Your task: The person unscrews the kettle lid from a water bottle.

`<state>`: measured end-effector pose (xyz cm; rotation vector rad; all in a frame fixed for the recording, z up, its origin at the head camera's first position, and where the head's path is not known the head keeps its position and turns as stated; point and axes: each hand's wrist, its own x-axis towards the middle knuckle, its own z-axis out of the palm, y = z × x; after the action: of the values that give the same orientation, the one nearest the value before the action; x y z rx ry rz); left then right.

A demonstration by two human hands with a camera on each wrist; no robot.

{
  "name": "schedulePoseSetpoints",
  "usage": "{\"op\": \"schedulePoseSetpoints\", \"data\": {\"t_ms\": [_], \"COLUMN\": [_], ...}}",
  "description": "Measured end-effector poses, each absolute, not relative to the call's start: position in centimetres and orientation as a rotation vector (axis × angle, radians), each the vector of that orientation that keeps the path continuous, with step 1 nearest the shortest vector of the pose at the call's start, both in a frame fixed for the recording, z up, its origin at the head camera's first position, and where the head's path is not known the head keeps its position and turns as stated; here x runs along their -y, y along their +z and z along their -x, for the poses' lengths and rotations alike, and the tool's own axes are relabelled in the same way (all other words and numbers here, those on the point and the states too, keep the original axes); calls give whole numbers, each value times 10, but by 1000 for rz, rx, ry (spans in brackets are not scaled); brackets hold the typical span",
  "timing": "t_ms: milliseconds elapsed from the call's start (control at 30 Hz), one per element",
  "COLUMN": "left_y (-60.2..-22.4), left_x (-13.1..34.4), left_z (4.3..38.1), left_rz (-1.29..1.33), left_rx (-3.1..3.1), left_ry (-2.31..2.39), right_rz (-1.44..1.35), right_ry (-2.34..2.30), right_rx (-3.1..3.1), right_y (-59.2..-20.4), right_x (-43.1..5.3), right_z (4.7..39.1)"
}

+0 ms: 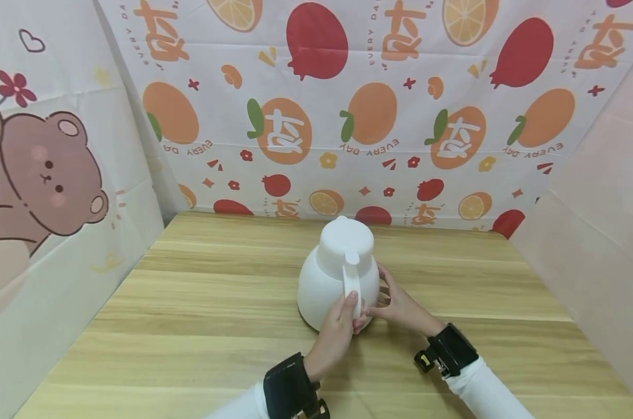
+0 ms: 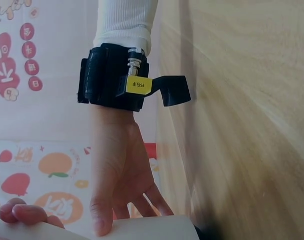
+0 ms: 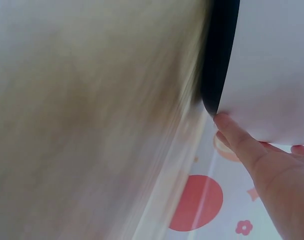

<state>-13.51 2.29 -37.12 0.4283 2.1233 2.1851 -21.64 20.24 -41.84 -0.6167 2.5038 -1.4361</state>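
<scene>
White jug (image 1: 326,285), “EVERY DAY” cloth (image 1: 326,110)

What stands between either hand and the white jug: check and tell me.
Nothing visible does. The left hand grips the handle of the white jug, and the right hand touches its side directly.

1. Straight ahead of you, a fruit-printed cloth (image 1: 326,151), bright with oranges (image 1: 372,113), rises behind the wood-grained table (image 1: 190,314)!
2. On your left, a brown cartoon bear (image 1: 51,174) tilts across a side cloth (image 1: 64,267), red flower (image 1: 16,89) and heart outline (image 1: 31,41) above!
3. To your right, a plain pale sheet (image 1: 604,192)!
</scene>
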Motion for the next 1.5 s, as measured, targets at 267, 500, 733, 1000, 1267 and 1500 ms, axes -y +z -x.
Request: {"op": "schedulePoseSetpoints", "data": {"t_ms": [267,500,733,1000,1267,1500], "left_y": [-373,-375,-376,-375,-374,-375], "left_x": [-27,-31,-32,-35,-36,-36], "left_z": [131,127,122,116,114,116], "left_rz": [-447,-458,-478,-463,-447,-411], "left_rx": [-2094,-2112,-2159,-2147,-2148,-2186], "left_ry": [2193,2160,2114,2125,2126,2138], "right_rz": [616,600,626,627,624,718], "right_ry": [-1434,-1441,-1442,-1480,-1465,-1449], "right_rx": [-2508,-2519,-2505,-2476,-2512,-2599], "right_y": [-418,-419,-422,-423,-421,-399], "right_x": [-207,-211,-214,-218,-218,-219], "right_z": [209,204,202,196,190,194]}}
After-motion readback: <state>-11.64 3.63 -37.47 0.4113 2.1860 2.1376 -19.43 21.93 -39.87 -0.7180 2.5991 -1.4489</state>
